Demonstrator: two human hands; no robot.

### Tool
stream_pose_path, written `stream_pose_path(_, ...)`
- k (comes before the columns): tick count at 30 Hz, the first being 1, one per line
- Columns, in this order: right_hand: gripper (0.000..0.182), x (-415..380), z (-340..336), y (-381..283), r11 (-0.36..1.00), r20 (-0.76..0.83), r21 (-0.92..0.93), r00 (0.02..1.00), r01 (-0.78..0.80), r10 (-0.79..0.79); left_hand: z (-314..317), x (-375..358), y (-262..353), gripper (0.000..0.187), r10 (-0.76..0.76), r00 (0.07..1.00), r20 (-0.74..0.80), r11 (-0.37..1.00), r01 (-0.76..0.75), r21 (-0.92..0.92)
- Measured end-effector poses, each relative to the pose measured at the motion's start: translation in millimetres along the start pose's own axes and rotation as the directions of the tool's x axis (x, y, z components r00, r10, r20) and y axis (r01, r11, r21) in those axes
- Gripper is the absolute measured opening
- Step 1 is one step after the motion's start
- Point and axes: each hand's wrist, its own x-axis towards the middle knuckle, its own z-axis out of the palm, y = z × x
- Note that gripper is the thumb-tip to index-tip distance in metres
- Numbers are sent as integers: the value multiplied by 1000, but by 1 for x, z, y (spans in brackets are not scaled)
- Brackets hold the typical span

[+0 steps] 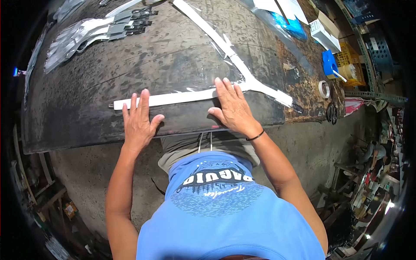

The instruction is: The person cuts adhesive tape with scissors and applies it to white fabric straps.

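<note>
A white-wrapped, Y-shaped bar (173,98) lies flat on the dark worktable (86,125), with bits of clear plastic sticking up along it. A dark metal end shows at its left tip, and clear film covers its right tip. My left hand (139,118) rests near that left end, its fingers stretched across the white wrapping and the thumb apart. Close to the fork, my right hand (234,108) lies palm down with fingers extended over the same bar. Neither hand grips anything.
Plastic-wrapped pieces (95,34) are stacked at the far left. To the right sit a tape roll (324,89), scissors (331,113), a blue tape dispenser (329,64), a white box (324,35) and a yellow basket (353,65). Blue plastic (291,27) lies at the back.
</note>
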Motion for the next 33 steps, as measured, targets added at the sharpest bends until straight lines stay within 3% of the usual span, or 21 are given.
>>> stream_pose_path(8, 85, 5, 0, -4, 995, 26, -20, 995, -99, 100, -10, -44, -29, 85, -225, 972, -62, 958, 232, 166)
stream_pose_path(11, 90, 15, 1, -24, 998, -16, -28, 998, -59, 58, -6, -48, -29, 86, -250, 964, -87, 961, 259, 100)
stream_pose_path(13, 92, 36, -3, -64, 976, -84, 186, 991, 114, -100, -7, -49, -33, 87, -202, 968, -152, 973, 215, 79)
stream_pose_path(16, 92, 53, 13, -111, 926, -60, 264, 963, 269, -263, -10, -49, -35, 87, -178, 967, -181, 978, 194, 72)
stream_pose_path(20, 81, 51, 47, -112, 980, 93, 115, 981, 161, -172, -20, -37, -47, 86, -34, 979, -200, 999, 40, 28)
stream_pose_path(25, 81, 56, 50, -110, 977, 37, 75, 978, 201, -204, -22, -22, -58, 84, 187, 982, -41, 981, -184, 54)
stream_pose_path(31, 83, 53, 45, -105, 981, 69, 69, 981, 179, -184, -10, -34, -72, 87, 75, 995, -61, 996, -72, 57)
stream_pose_path(33, 83, 48, 41, -103, 985, 103, 29, 980, 170, -172, -2, -43, -75, 84, 100, 976, -194, 995, -95, 38)
